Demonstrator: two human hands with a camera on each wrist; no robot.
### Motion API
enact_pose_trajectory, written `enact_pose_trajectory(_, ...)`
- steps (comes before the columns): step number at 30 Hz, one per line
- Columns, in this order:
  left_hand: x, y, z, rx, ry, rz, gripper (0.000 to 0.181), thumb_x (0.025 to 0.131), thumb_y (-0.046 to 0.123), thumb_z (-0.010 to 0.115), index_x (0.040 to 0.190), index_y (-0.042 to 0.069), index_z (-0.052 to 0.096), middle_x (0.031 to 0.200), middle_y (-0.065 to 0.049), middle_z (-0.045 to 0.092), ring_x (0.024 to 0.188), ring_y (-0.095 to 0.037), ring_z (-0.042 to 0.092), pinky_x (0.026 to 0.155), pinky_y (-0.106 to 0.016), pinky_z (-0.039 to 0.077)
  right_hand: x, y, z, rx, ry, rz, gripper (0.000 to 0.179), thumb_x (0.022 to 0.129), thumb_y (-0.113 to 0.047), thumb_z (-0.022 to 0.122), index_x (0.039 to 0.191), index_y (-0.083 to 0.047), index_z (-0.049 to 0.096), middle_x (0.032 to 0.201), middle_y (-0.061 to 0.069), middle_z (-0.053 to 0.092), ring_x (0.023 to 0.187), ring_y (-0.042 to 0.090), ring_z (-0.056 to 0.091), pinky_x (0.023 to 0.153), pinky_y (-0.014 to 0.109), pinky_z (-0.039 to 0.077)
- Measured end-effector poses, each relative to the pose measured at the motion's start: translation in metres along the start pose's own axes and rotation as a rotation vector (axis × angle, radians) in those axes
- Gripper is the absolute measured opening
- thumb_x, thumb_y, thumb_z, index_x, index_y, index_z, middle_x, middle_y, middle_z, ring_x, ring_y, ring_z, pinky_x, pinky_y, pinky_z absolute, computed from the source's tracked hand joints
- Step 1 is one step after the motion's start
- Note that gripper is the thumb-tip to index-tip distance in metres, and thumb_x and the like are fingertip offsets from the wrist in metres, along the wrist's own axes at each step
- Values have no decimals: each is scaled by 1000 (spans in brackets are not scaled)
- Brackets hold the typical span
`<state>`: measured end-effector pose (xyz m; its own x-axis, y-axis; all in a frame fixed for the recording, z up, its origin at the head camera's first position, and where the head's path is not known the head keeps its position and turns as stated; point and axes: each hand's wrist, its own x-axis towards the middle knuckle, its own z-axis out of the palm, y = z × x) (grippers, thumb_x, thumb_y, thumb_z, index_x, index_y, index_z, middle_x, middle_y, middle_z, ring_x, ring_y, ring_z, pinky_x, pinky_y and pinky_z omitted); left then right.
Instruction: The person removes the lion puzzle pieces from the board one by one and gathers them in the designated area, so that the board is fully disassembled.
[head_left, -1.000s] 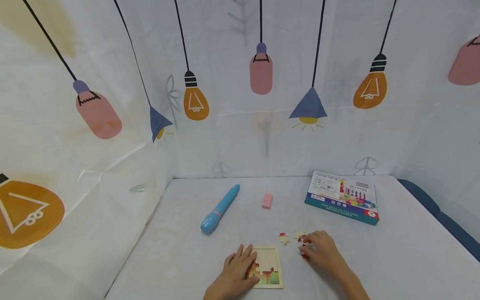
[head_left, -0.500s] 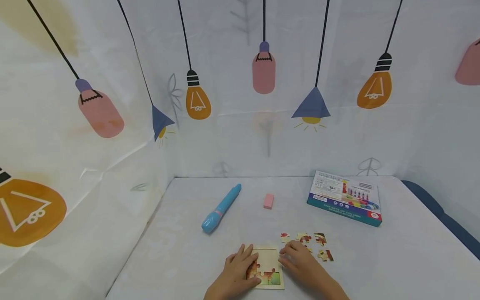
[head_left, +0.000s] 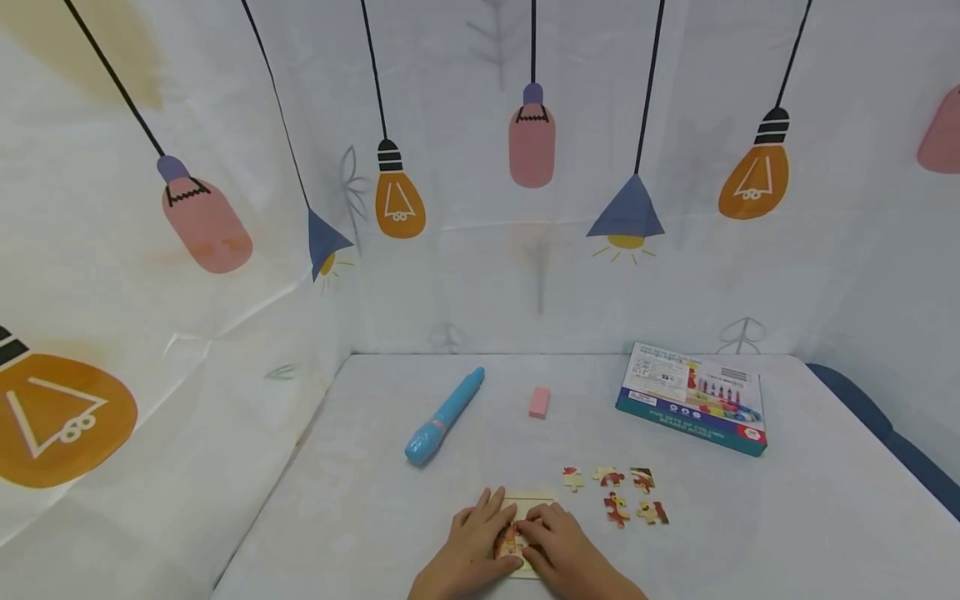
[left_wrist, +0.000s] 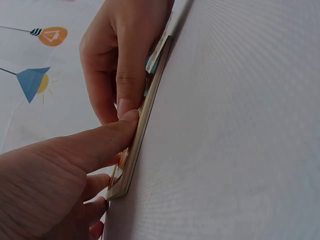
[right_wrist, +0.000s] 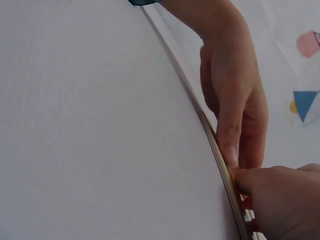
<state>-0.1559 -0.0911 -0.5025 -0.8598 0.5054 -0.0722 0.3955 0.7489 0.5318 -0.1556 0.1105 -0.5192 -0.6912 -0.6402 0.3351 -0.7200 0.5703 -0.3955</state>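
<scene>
A small wooden jigsaw tray (head_left: 528,495) lies on the table at the front. My left hand (head_left: 474,542) rests flat over its left side, fingers extended, and its thumb reaches the near edge in the left wrist view. My right hand (head_left: 566,550) is over the tray's right half, thumb and fingers bent together on a puzzle piece, mostly hidden beneath them. In the right wrist view, the tips of the left hand (right_wrist: 237,90) and right hand (right_wrist: 285,200) meet over the tray. Fitted orange-brown pieces (head_left: 507,543) show between the hands.
Several loose puzzle pieces (head_left: 617,510) lie right of the tray. Farther back are a blue microphone-shaped toy (head_left: 444,417), a pink block (head_left: 539,402) and a flat printed box (head_left: 693,400). A white sheet with printed lamps (head_left: 480,275) hangs behind the table.
My right hand has moved left from the loose pieces onto the tray, leaving those pieces in full view. My left hand has stayed on the tray.
</scene>
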Motion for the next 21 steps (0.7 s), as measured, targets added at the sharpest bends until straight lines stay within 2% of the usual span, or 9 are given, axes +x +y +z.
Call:
enact_pose_trajectory(7, 2, 1, 0, -18, 0, -10, 72, 82, 51, 59, 136, 7, 43, 147, -13, 27, 136, -33, 17, 99, -52, 21, 5, -10, 8, -45, -26, 86, 35, 94, -24, 51, 121, -5, 58, 106, -8, 47, 88, 7, 39, 68, 26, 31)
enact_pose_trajectory(13, 1, 1, 0, -1, 7, -12, 74, 81, 51, 60, 138, 7, 40, 147, -13, 27, 135, -34, 19, 98, -52, 22, 5, -8, 12, -44, -24, 123, 39, 94, -26, 50, 126, -4, 54, 107, -8, 45, 90, 7, 38, 70, 28, 30)
enact_pose_trajectory(17, 2, 1, 0, -23, 6, -15, 77, 81, 49, 62, 140, 6, 37, 147, -14, 27, 135, -34, 18, 99, -53, 21, 5, -6, 14, -36, -38, 156, 41, 93, -28, 51, 128, -7, 53, 106, -10, 43, 90, 8, 38, 72, 32, 31)
enact_pose_trajectory(21, 3, 1, -1, -61, 2, -17, 80, 80, 46, 64, 141, 5, 34, 147, -15, 27, 136, -34, 17, 99, -54, 19, 6, -5, 13, 19, -33, 174, 39, 91, -28, 55, 127, -11, 56, 103, -11, 43, 91, 8, 38, 71, 32, 31)
